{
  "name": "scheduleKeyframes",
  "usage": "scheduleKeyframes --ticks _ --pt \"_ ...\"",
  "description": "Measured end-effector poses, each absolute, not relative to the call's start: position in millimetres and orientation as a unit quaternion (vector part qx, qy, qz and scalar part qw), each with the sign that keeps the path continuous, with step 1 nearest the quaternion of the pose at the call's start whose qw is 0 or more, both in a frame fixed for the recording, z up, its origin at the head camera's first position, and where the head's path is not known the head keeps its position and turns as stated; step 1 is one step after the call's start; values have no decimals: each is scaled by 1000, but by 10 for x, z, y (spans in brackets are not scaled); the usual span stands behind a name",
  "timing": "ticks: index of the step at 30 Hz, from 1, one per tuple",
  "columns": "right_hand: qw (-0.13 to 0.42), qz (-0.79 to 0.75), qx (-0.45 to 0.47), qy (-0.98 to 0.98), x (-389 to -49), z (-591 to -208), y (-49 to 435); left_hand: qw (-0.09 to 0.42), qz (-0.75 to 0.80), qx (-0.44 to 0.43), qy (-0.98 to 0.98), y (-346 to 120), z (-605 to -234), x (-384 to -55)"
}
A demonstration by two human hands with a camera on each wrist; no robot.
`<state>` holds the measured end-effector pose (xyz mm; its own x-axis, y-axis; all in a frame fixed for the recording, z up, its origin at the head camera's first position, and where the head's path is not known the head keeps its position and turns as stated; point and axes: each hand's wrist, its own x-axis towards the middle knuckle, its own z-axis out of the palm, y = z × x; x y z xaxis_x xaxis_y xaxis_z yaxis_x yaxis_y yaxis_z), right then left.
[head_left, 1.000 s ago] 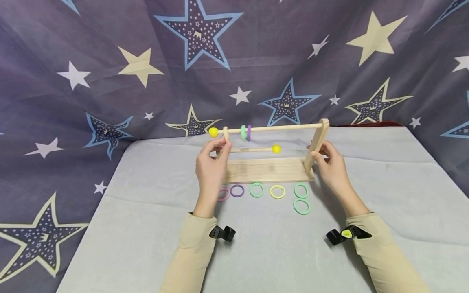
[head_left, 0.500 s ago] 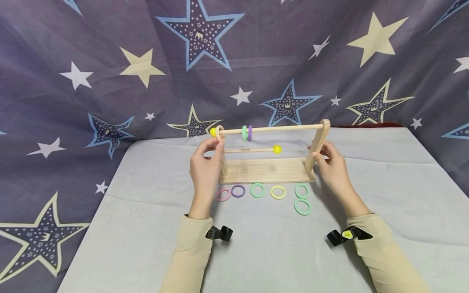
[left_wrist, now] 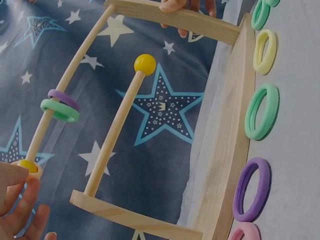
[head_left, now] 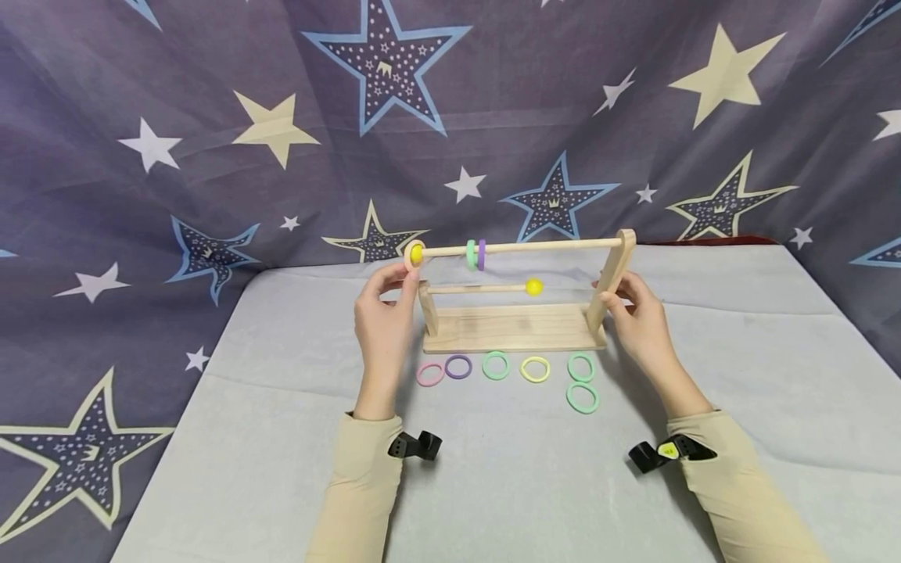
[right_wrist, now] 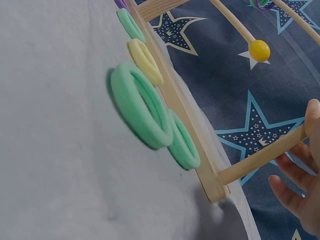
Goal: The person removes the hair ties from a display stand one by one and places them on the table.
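A wooden rack [head_left: 517,328] stands on the table with two rods, each tipped with a yellow ball. My left hand [head_left: 383,320] pinches a pale peach ring [head_left: 408,254], which encircles the yellow ball [head_left: 417,255] at the upper rod's left end. Farther along the upper rod [head_left: 549,246] hang a green ring [head_left: 471,254] and a purple ring [left_wrist: 65,98]. My right hand [head_left: 639,320] holds the tall right upright [head_left: 611,279], thumb in front and fingers partly hidden behind. Below, the shorter rod [left_wrist: 116,131] bears no ring.
In front of the rack lie a pink ring [head_left: 431,374], a purple ring [head_left: 447,367], a green ring [left_wrist: 248,120], a yellow ring [right_wrist: 145,62] and two more green ones. Grey cloth covers the table [head_left: 493,485]. A star-patterned curtain [head_left: 493,94] hangs behind.
My left hand has moved left, sliding the peach ring along the upper rod from beside the yellow ball to around it. The right hand stays on the upright.
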<state>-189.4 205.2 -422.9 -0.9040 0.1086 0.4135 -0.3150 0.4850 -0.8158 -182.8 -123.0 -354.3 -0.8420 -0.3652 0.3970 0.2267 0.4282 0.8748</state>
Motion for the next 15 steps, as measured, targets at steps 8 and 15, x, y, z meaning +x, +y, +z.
scheduleKeyframes --ticks 8,15 --pt "210 505 61 -835 -1891 -4230 2053 282 -534 45 -796 -1267 -3555 -1850" --pt "210 510 63 -832 -1884 -4216 2046 286 -530 50 -797 -1285 -3564 -1884"
